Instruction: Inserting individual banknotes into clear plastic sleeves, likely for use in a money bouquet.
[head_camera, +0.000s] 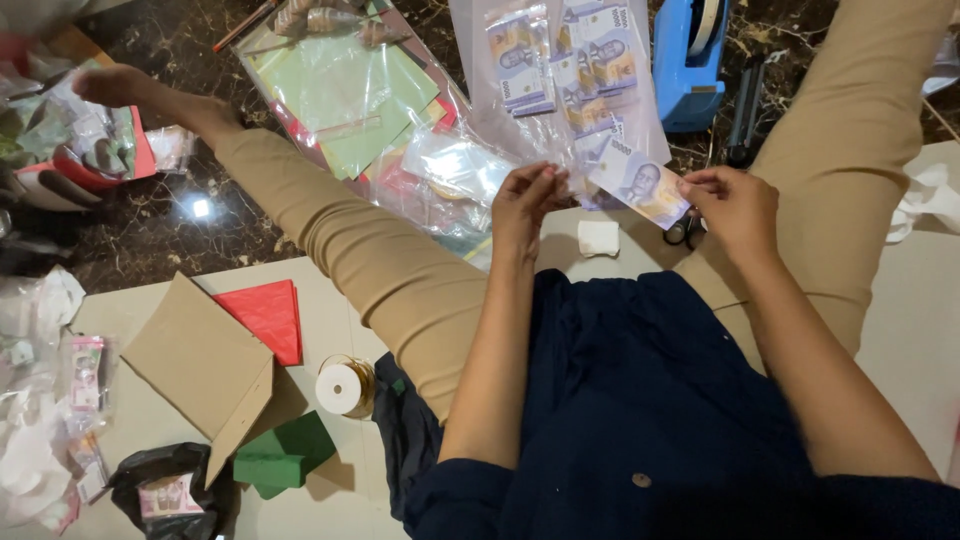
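Person's sitting on a dark marble floor (180, 230), legs spread. Biggest thing up front is a clear plastic sheet (490, 110) with banknotes tucked in it, lying between the knees, next to a bag of green paper sheets (340, 90). A blue tape dispenser (688, 60) sits at the far edge. Both hands are pinched on one banknote (638, 185): left hand (525, 205) on its left end, right hand (735, 205) on its right end, held just above the lap.
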